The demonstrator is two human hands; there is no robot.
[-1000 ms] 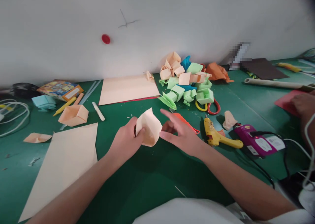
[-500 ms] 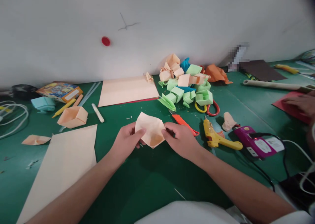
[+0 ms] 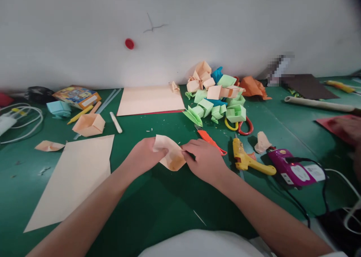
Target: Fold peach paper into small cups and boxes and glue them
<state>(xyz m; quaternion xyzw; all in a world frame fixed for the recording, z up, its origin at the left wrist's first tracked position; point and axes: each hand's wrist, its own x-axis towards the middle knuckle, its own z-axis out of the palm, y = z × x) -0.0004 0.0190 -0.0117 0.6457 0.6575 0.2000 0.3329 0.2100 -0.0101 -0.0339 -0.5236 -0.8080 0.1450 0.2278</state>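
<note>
A folded peach paper piece (image 3: 169, 154) is held low over the green table (image 3: 158, 204) between both my hands. My left hand (image 3: 143, 157) grips its left side with closed fingers. My right hand (image 3: 204, 160) pinches its right edge, fingers closed. Just behind my right hand lies an orange craft knife (image 3: 211, 141). A large peach sheet (image 3: 75, 174) lies flat to the left of my left arm.
A pile of folded green, peach and blue paper (image 3: 216, 95) sits at the back with scissors (image 3: 239, 125). A yellow glue gun (image 3: 248, 159) and a purple one (image 3: 290, 170) lie right. Another person's hand (image 3: 348, 127) rests at far right. A peach paper box (image 3: 88, 124) stands left.
My right hand closed onto the paper piece, which was lowered and tilted flatter toward the table. The view shifted slightly left.
</note>
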